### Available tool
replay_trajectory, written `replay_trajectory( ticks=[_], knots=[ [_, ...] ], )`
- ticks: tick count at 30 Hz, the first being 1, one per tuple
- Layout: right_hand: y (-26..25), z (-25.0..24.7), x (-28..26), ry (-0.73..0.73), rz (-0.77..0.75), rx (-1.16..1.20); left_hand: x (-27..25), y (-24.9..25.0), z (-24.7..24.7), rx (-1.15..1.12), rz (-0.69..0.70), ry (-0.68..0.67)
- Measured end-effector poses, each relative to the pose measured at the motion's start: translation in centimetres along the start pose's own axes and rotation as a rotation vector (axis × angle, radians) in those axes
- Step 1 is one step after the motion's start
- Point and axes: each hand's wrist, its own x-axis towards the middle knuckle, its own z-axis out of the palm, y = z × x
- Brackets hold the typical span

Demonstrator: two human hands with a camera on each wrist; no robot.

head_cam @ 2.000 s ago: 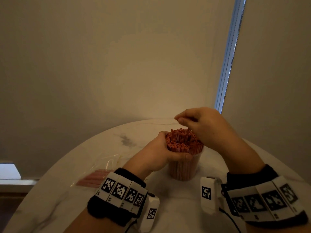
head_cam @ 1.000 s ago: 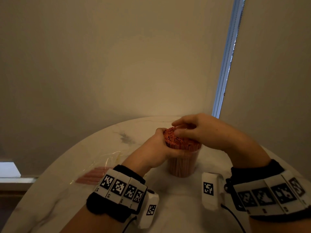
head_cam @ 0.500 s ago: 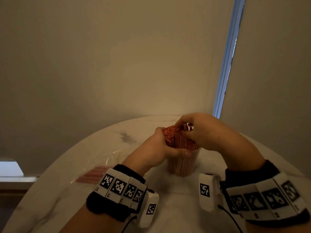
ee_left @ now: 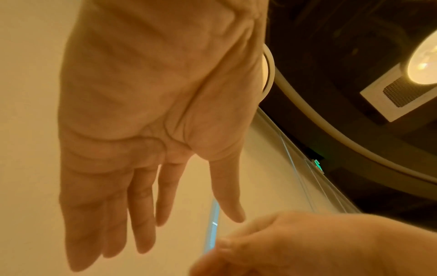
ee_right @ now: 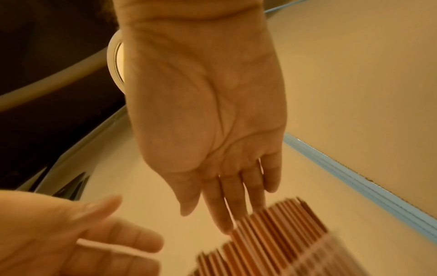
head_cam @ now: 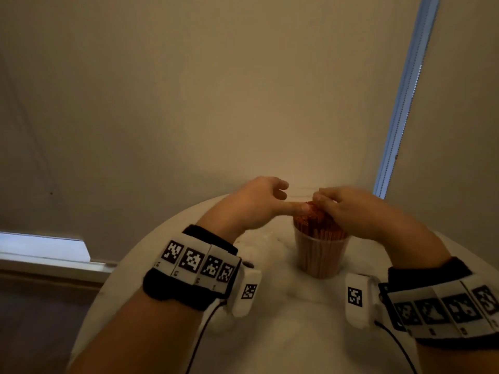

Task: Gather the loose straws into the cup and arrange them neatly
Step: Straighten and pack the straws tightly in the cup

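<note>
A clear cup (head_cam: 320, 255) packed with orange-red straws (head_cam: 307, 220) stands on the round white table (head_cam: 283, 333). My right hand (head_cam: 324, 201) lies over the straw tops from the right. In the right wrist view its fingers are straight, their tips touching the straw ends (ee_right: 272, 229). My left hand (head_cam: 291, 198) hovers just left of the cup with fingers spread. Its thumb reaches to the left edge of the straw bundle and holds nothing. The left wrist view shows the left hand (ee_left: 179, 220) flat and empty, with the right hand's knuckles (ee_left: 295, 242) below it.
The table's curved edge (head_cam: 151, 238) runs close on the left, with dark floor beyond. A plain wall rises behind, and a blue-lit blind gap (head_cam: 402, 103) shows at the right. A lit white device (ee_left: 413, 74) stands on the floor.
My left hand has let go of the cup's side and lifted, fingers spreading. The right hand stays on the straw tops. The bag of loose straws on the left has dropped out of view.
</note>
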Motion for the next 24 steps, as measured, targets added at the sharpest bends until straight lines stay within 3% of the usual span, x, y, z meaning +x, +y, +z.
replay_trajectory(
  ticks=[3, 5, 9, 11, 15, 24],
  knots=[
    [-1.3, -0.9, -0.9, 0.143, -0.071, 0.045, -1.5, -1.1, -4.2, 0.157, -0.026, 0.087],
    [-2.8, -0.5, -1.6, 0.134, -0.122, 0.062, -2.3, -3.2, -6.2, 0.269, -0.116, 0.081],
    [-6.8, 3.0, -2.7, -0.160, -0.159, 0.057, -3.3, -8.9, -8.2, 0.614, -0.379, -0.016],
    [-8.7, 5.6, -2.7, -0.340, -0.185, -0.098, -3.9, -11.3, -8.2, 0.762, -0.481, -0.086],
    [-11.3, 9.9, -0.5, -0.504, -0.244, -0.452, -4.1, -14.2, -7.6, 0.854, -0.515, -0.195],
    [-12.3, 14.4, 3.5, -0.368, -0.258, -0.516, -3.1, -15.5, -7.5, 0.824, -0.511, -0.247]
  ],
)
